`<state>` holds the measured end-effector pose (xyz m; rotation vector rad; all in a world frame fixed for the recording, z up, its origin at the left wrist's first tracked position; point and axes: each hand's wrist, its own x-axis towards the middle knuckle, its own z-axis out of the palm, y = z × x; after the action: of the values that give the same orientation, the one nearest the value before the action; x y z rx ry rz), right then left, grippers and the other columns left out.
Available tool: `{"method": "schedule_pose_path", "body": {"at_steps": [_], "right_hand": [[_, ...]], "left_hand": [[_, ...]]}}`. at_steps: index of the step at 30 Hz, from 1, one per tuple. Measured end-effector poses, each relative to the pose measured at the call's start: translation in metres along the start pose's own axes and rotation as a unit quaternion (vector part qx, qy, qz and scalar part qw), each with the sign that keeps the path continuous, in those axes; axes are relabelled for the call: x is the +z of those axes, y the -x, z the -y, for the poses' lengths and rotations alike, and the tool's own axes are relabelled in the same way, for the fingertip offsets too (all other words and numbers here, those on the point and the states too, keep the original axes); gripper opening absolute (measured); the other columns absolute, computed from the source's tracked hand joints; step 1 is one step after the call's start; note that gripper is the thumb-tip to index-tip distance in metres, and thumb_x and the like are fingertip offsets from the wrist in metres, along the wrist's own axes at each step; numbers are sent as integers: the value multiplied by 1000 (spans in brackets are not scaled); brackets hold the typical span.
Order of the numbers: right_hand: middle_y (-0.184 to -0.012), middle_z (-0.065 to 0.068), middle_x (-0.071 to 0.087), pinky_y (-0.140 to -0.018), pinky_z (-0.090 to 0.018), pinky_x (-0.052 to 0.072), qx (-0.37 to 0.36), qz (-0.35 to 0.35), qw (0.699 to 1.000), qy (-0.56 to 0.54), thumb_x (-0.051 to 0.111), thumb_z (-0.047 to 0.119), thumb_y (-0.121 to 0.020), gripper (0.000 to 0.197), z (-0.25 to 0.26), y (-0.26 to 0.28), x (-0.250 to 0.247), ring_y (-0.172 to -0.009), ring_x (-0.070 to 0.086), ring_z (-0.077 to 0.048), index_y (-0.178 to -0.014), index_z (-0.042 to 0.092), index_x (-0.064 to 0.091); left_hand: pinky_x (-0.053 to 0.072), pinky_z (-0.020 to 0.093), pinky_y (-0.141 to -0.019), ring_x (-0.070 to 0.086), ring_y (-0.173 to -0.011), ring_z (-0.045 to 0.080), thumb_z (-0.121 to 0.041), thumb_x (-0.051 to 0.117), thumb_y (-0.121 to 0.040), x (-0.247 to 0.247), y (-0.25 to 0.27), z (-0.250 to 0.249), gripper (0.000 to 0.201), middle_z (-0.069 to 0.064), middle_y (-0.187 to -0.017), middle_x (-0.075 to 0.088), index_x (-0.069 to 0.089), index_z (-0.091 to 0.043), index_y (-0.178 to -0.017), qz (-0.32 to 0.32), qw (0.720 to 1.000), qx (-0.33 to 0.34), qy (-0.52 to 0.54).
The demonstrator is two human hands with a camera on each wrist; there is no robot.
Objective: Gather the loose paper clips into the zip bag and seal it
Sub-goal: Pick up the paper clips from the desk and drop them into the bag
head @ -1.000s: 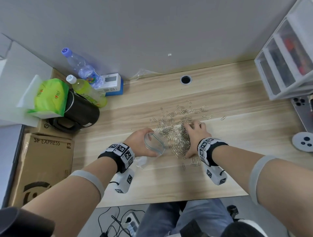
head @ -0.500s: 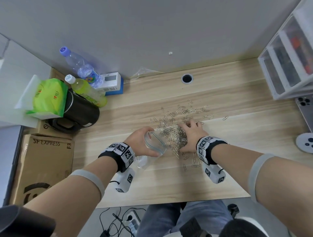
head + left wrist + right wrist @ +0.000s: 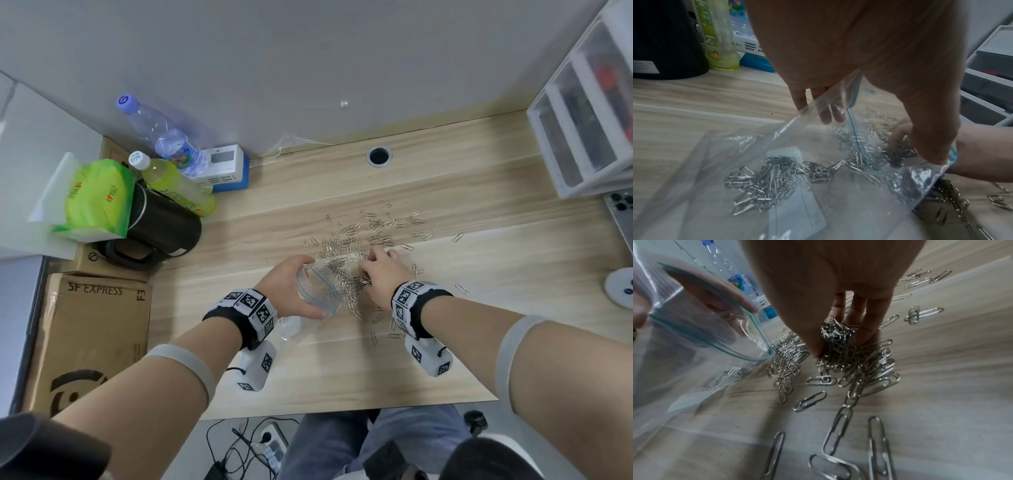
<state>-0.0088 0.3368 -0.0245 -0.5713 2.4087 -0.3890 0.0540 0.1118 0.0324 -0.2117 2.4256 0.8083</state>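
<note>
1. Clear plastic zip bag (image 3: 317,291), mouth held open by left hand (image 3: 289,287), thumb and fingers gripping the blue-striped rim; its rear end lies flat on the desk and is hard to make out from the head view.
2. Wood-grain desk (image 3: 342,370) against a grey wall; black kettle (image 3: 161,229) and bottles far left, drawer unit (image 3: 582,113) cut off at right.
3. Bag mouth faces right, long axis running left to right; some clips and a paper label lie inside.
4. Paper clips (image 3: 363,236) heaped just beside the mouth, others scattered beyond.
5. Right hand (image 3: 383,274) pinches a clump between thumb and fingers.
</note>
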Motion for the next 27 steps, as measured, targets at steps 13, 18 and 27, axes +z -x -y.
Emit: {"method": "schedule_pose_path", "body": {"at_steps": [13,18,27], "right_hand": [[-90,2,69,-77,-27,54,64,-8,993,-103,63,8,-80,16,-6,4,-36,-86,64,-17,-79,20,73],[-67,8,62,-45,-15,35,33,-7,983,-182,69,13,-79,8,16,9,-49,-52,50,-4,-80,20,72],[-81,8,71,-74,-20,48,-58,54,947,-312,73,16,-78,10,66,5,-32,-74,65,-6,-84,24,75]], "left_hand": [[31,29,-114,43,-134,17,-55,92,-43,-4,3,-14,124,1,-143,46,38,-16,-147,19,999,-8,-25],[33,24,-108,49,-125,16,-71,72,-29,-7,6,-21,131,1,-132,52,42,-18,-144,10,1000,16,-13],[45,28,-100,58,-113,14,-45,91,-44,-11,5,-34,103,-4,-124,59,50,-19,-135,-7,999,30,13]]}}
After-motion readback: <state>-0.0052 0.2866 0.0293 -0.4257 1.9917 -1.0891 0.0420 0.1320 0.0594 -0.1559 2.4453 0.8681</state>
